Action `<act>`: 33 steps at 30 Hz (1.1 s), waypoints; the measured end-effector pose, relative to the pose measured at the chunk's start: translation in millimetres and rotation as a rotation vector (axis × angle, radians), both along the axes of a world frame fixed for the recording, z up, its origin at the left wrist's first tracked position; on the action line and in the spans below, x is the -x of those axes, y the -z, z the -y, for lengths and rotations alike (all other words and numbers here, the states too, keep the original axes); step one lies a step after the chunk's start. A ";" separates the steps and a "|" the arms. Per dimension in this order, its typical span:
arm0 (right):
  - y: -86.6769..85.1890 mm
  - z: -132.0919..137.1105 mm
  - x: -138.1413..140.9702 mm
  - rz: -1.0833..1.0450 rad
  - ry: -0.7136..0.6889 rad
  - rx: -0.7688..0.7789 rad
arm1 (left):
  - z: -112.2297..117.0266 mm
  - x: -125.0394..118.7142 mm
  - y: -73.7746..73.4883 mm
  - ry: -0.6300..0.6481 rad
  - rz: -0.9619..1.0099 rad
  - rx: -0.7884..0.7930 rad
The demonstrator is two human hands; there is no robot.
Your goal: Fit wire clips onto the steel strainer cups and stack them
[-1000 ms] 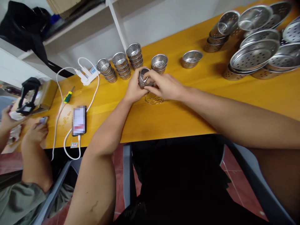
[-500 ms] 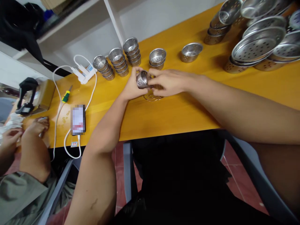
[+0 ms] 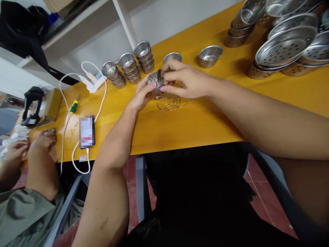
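My left hand (image 3: 142, 92) is closed around a small perforated metal cup (image 3: 153, 79), which lies tilted on its side with its mouth towards the right. At that mouth, the bent fingers of my right hand (image 3: 180, 79) are pinched together against the rim. Whatever they hold is hidden behind them. Thin metal wire loops (image 3: 171, 103) lie on the table just below the two hands. Behind my right hand stands another perforated cup (image 3: 172, 57), partly covered by the fingers.
Stacks of perforated cups (image 3: 128, 65) line the back left; a single cup (image 3: 210, 56) stands right of them. Larger perforated bowls (image 3: 285, 48) pile up at far right. Left are a phone (image 3: 86, 132), power strip (image 3: 94, 83), screwdriver (image 3: 74, 105) and another person's hands (image 3: 43, 140).
The cup in my left hand has turned, so its side wall now shows. My right hand has shifted up slightly at the rim, and more of the wire loops is visible.
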State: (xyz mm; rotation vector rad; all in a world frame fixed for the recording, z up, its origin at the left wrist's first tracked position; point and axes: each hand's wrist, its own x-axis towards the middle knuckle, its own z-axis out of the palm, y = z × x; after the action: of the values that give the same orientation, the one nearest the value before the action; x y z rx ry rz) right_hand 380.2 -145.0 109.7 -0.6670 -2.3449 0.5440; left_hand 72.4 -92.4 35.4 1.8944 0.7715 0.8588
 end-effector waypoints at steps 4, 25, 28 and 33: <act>7.3 -11.1 -0.6 -0.033 -0.112 0.088 | -3.3 -1.5 2.1 0.034 0.021 0.090; 14.1 -16.9 -8.3 0.123 -0.012 0.102 | 0.0 -2.8 -9.4 -0.356 0.406 0.207; 19.1 -18.5 -10.2 0.206 0.068 0.068 | -20.4 -0.9 8.0 -0.359 0.305 -0.005; 13.7 -11.4 -8.1 -0.055 0.234 0.014 | -52.1 -3.5 37.6 -0.231 0.140 -0.246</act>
State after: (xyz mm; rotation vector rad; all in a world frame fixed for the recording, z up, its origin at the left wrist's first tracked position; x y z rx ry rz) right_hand 388.3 -133.6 96.0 -0.9067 -2.1765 0.4676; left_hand 75.8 -40.2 -2.2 1.9563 0.8403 1.2660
